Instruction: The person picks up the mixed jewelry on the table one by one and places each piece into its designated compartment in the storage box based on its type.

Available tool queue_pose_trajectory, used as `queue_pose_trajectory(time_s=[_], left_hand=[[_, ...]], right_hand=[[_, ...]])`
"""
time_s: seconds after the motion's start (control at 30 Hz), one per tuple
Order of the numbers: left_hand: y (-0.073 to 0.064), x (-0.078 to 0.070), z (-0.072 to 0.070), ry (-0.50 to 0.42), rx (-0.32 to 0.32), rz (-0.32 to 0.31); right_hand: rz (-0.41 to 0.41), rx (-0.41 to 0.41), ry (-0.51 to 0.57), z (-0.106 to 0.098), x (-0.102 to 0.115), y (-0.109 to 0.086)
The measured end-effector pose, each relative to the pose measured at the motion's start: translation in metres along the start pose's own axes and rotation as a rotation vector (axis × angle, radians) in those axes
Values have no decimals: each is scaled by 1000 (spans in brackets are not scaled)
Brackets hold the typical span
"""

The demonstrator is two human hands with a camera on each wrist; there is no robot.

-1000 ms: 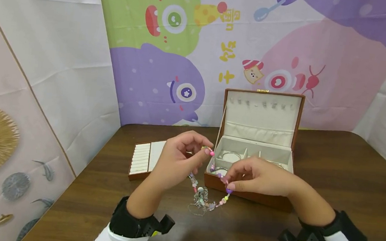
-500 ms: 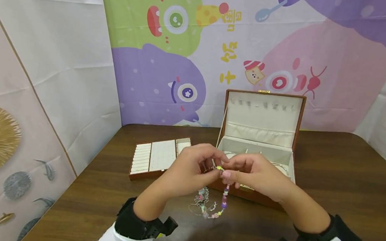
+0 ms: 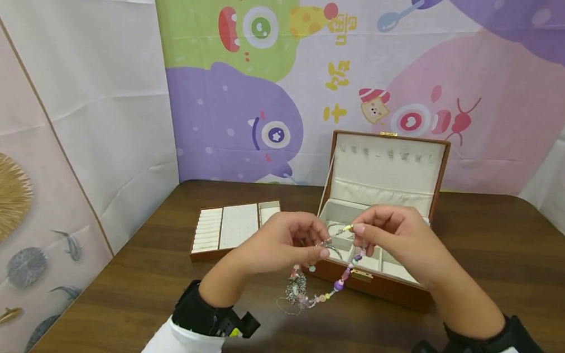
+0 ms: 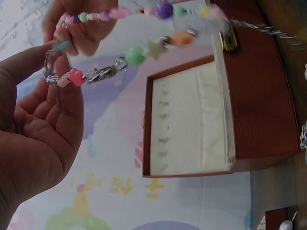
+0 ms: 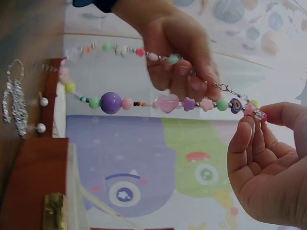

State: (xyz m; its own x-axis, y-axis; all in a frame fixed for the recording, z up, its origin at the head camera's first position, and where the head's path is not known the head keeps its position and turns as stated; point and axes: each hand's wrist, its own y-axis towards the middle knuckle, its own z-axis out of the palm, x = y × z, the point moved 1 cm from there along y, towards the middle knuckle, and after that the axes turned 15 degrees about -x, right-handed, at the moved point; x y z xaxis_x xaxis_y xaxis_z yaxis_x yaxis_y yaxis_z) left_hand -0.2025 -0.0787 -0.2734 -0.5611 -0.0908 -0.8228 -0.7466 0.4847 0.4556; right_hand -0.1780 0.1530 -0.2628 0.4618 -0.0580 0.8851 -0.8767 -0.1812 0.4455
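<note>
My left hand (image 3: 287, 241) and my right hand (image 3: 400, 237) hold a colourful beaded necklace (image 3: 338, 285) between them, above the table in front of the open jewelry box (image 3: 389, 287). In the right wrist view its metal clasp (image 5: 221, 87) hangs between the two hands. My right thumb and fingers pinch the strand near pink and clear beads. The left fingertips pinch the other end, as the left wrist view shows near a pink flower bead (image 4: 76, 77). A loop of beads sags below, with a large purple bead (image 5: 111, 103). Silver chains (image 3: 296, 287) show behind the loop.
The jewelry box's lid (image 3: 385, 174) stands upright, and bangles lie in its compartments. Left of the box is a jewelry tray (image 3: 239, 226) with ring rolls. Pearl studs (image 5: 44, 101) show in the right wrist view. A cartoon cloth (image 3: 232, 116) hangs behind the table.
The hands came together at the necklace's ends, then the right hand drew up and to the right. The strand is stretched between them, its loop now swung wider to the right.
</note>
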Motion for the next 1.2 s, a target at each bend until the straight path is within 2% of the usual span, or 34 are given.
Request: queue_pose_trajectory(time_s=[0.07, 0.17, 0.4, 0.53, 0.63, 0.73, 0.9, 1.03, 1.2], left_hand=[[0, 1, -2, -19, -4, -28], [0, -2, -6, -5, -52, -24], [-2, -10, -10, 27, -247, 28], [-2, -10, -9, 35, -295, 68], [-1, -9, -7, 55, -293, 97], [0, -7, -4, 118, -272, 140], [1, -5, 0, 232, -241, 221], [0, -6, 1, 253, -225, 216], [-1, -5, 3, 230, -175, 189]], right_hand=[[-9, -11, 6, -4, 1, 1], [-11, 8, 16, -7, 0, 3], [82, 127, 7, -3, -13, 10], [120, 175, -10, 3, -19, 10], [109, 169, 11, 7, -19, 9], [92, 182, 49, 12, -17, 8], [153, 260, 98, 17, -17, 5], [125, 228, 65, 19, -19, 3], [98, 186, 7, 20, -20, 1]])
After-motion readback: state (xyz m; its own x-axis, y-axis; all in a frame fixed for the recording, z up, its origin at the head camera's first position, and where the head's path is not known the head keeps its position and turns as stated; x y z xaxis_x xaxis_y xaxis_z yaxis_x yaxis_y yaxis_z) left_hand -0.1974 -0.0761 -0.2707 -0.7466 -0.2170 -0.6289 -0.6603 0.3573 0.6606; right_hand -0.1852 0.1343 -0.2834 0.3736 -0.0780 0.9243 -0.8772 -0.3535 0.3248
